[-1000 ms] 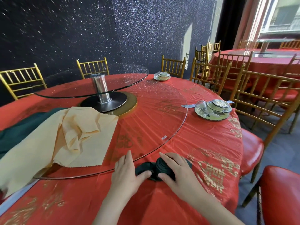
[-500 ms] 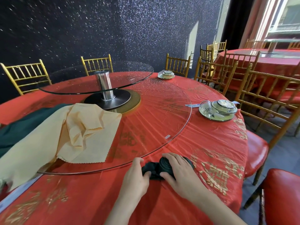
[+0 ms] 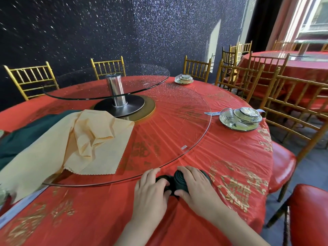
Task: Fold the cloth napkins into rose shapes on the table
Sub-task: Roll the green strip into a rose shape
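A dark green napkin (image 3: 178,181) lies rolled into a tight coil on the red tablecloth (image 3: 230,157), just in front of the glass turntable's near edge. My left hand (image 3: 150,190) presses its left part, thumb against the roll. My right hand (image 3: 193,185) covers the coil from the right, fingers curled over it. Much of the napkin is hidden under both hands. A loose cream napkin (image 3: 79,142) lies crumpled on the glass at the left, over a flat dark green cloth (image 3: 26,134).
A large glass turntable (image 3: 177,121) carries a smaller raised glass disc on a steel post (image 3: 116,89). Wrapped dish sets sit at the right (image 3: 240,118) and far side (image 3: 183,79). Gold chairs ring the table; red seats (image 3: 282,164) stand close on the right.
My left hand has slid rightward onto the napkin, closing against my right hand. The camera view has tipped slightly; the coil stays in place.
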{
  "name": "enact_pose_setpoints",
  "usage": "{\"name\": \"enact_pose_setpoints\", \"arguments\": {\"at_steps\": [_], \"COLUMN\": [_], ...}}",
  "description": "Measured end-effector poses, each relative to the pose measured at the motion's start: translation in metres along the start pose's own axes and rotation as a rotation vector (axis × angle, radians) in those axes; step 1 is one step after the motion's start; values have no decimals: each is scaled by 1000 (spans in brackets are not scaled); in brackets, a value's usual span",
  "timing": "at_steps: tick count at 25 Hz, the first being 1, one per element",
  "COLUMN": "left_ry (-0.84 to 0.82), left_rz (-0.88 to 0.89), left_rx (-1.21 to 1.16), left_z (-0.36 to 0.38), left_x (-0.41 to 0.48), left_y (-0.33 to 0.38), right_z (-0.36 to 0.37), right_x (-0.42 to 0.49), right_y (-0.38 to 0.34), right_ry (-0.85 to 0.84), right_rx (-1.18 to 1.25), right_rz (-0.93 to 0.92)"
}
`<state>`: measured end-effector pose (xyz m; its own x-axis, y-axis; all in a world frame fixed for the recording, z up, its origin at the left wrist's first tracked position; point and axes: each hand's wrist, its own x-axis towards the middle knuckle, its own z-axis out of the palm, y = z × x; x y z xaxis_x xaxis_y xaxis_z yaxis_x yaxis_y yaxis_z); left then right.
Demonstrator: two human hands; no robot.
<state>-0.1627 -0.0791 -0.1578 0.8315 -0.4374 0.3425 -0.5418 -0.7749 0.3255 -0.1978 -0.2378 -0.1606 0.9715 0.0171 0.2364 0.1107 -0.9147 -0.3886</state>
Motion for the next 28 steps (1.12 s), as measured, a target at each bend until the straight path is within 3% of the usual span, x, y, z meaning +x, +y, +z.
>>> {"name": "enact_pose_setpoints", "arguments": {"at_steps": [9,12,15,19,28], "left_ry": [-128,-166,-103,-197,-87], "left_rz": [132,62,26,11,-146], "left_rx": [-30,7,16,62,131], "left_z": [-5,-11,-14,-7,5], "left_x": [-7,5,29,51,56], "left_y": [-8,-9,-3,-1,3], "right_z": [-2,-4,-3,0,-1], "right_x": [-1,-2,-2,-3,-2], "right_y": [-4,-4,-5,-4,-2], "right_ry": [3,-15,-10,0,12], "right_rx": [-57,-79,-89,-109,-139], "right_rz": [11,7,-2,-24,-66]}}
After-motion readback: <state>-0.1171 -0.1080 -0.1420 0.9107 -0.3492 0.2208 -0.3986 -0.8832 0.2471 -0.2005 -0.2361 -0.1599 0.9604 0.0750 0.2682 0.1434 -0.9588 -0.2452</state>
